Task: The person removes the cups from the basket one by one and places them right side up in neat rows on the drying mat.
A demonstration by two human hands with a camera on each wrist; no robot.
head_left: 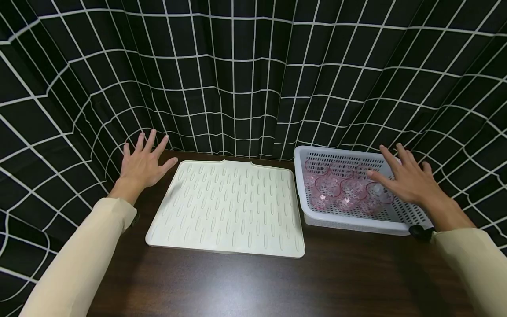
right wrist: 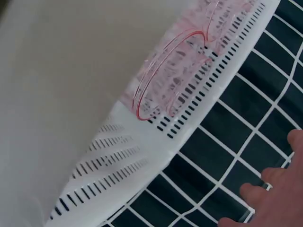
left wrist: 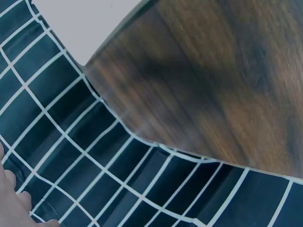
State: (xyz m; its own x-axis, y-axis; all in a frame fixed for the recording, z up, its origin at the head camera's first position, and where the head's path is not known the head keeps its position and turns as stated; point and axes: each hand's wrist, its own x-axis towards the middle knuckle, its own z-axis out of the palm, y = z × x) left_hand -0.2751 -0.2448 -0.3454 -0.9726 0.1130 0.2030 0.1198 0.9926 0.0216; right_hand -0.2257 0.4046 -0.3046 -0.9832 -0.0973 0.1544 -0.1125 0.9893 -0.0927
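My left hand (head_left: 140,165) is spread over the table's far left side, beside the upper left corner of a cream ridged drying mat (head_left: 233,207); it holds nothing. Over the right part of a white perforated basket (head_left: 360,226), my right hand (head_left: 409,180) hovers with its fingers spread and nothing in them. Several clear pink glasses (head_left: 328,185) with red rims lie inside the basket, toward its left. In the right wrist view, a red-rimmed glass (right wrist: 173,75) shows near the basket wall, and the fingers (right wrist: 274,189) are at the lower right.
A dark brown wooden table (head_left: 237,281) carries the mat and the basket side by side. Black cloth with a white grid (head_left: 237,79) hangs behind and on both sides, close to the table's back edge.
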